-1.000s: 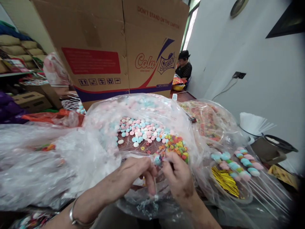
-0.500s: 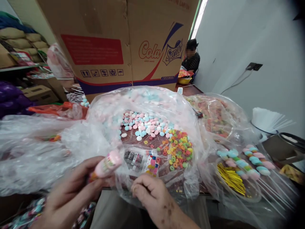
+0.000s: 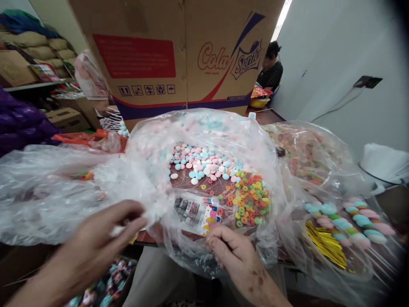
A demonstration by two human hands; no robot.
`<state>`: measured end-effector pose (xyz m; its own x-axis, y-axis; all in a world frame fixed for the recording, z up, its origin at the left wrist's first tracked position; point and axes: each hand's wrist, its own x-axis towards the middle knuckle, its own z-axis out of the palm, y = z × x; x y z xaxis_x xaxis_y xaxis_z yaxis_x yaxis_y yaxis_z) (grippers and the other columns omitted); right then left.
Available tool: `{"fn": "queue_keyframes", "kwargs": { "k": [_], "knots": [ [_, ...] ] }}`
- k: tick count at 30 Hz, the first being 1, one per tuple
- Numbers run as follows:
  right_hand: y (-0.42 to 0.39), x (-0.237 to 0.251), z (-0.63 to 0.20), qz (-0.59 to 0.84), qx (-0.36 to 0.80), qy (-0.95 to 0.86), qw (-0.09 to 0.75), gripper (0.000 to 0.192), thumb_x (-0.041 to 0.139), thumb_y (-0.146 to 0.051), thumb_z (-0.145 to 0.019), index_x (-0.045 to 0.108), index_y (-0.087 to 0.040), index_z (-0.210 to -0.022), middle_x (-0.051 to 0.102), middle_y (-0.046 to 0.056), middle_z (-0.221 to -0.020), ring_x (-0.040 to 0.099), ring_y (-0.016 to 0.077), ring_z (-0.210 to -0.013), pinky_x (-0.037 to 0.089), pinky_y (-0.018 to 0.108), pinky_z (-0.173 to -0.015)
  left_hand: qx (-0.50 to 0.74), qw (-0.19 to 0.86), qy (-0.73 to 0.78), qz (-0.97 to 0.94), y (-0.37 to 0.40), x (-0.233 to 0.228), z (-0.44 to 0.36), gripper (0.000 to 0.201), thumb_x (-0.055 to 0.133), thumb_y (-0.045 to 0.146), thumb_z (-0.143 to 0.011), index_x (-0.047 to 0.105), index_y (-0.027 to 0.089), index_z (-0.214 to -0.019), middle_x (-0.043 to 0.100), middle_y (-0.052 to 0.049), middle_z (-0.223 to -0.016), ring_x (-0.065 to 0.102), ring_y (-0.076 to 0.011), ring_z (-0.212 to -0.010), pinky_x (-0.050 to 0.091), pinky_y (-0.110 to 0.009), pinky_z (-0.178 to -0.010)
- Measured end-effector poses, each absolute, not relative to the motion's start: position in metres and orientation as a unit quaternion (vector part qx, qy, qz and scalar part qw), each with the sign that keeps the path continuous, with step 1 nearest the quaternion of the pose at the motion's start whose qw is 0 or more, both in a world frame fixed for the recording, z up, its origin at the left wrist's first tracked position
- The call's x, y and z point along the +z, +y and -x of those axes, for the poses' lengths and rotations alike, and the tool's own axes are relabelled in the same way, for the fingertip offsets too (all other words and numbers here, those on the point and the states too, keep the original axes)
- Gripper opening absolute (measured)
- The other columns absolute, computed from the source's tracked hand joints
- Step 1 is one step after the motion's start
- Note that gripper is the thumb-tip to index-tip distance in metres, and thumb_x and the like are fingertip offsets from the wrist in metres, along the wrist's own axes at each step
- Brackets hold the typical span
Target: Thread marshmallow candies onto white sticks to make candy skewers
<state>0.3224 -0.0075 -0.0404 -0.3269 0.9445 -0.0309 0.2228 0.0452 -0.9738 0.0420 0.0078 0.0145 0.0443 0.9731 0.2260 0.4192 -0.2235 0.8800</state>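
Note:
My left hand (image 3: pixel 111 226) hovers at the table's front edge beside the crumpled clear plastic (image 3: pixel 57 192). Its thumb and fingers are a little apart, with no candy visible between them. The fingers of my right hand (image 3: pixel 234 253) are curled in a pinch at the front of the large clear plastic bag (image 3: pixel 150 149); whatever they hold is hidden. Just beyond it lies a printed clear packet (image 3: pixel 191 215). Pink, blue and white candies (image 3: pixel 204 162) are heaped in the bag's opening, with small coloured candy rings (image 3: pixel 251 198) to their right.
A large cardboard box (image 3: pixel 143 59) stands behind the bag. At right are marshmallow sticks (image 3: pixel 338 221) and gold twist ties (image 3: pixel 324 245) in a tub. Below left, wrapped candies (image 3: pixel 111 281) fill a box. A person (image 3: pixel 271 70) sits at the back right, another (image 3: pixel 92 81) at left.
The pink wrapped candy that my left hand held has gone from view, and its grip has loosened. The whole view has swung slightly left. My right hand keeps its pinch.

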Motion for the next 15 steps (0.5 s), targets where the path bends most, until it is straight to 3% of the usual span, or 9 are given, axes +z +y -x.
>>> {"fn": "queue_keyframes", "kwargs": {
  "k": [3, 6, 15],
  "knots": [
    [-0.014, -0.037, -0.325, 0.462, 0.5, -0.646, 0.344, 0.025, 0.045, -0.033, -0.097, 0.054, -0.021, -0.078, 0.047, -0.004, -0.068, 0.043, 0.0115, -0.062, 0.034, 0.023, -0.059, 0.286, 0.19, 0.48, -0.808, 0.045, -0.009, -0.096, 0.019, 0.058, 0.032, -0.092, 0.066, 0.022, -0.078, 0.066, -0.003, -0.077, 0.06, -0.0204, -0.073, 0.047, -0.029, -0.068],
    [-0.019, -0.037, -0.329, 0.473, 0.489, -0.65, 0.339, 0.024, 0.043, -0.032, -0.098, 0.054, -0.021, -0.079, 0.048, -0.004, -0.069, 0.044, 0.0118, -0.064, 0.034, 0.023, -0.06, 0.171, 0.082, 0.487, -0.853, 0.072, -0.039, -0.133, 0.019, 0.056, 0.032, -0.093, 0.059, 0.02, -0.078, 0.064, -0.005, -0.081, 0.058, -0.0234, -0.078, 0.046, -0.035, -0.074],
    [-0.019, -0.039, -0.329, 0.487, 0.459, -0.659, 0.343, 0.026, 0.044, -0.031, -0.098, 0.054, -0.021, -0.077, 0.053, -0.003, -0.071, 0.048, 0.0119, -0.067, 0.037, 0.023, -0.062, 0.127, 0.056, 0.446, -0.884, 0.094, -0.07, -0.136, 0.023, 0.052, 0.02, -0.097, 0.06, 0.019, -0.076, 0.065, -0.003, -0.08, 0.059, -0.0227, -0.081, 0.042, -0.035, -0.075]
  ]
}}
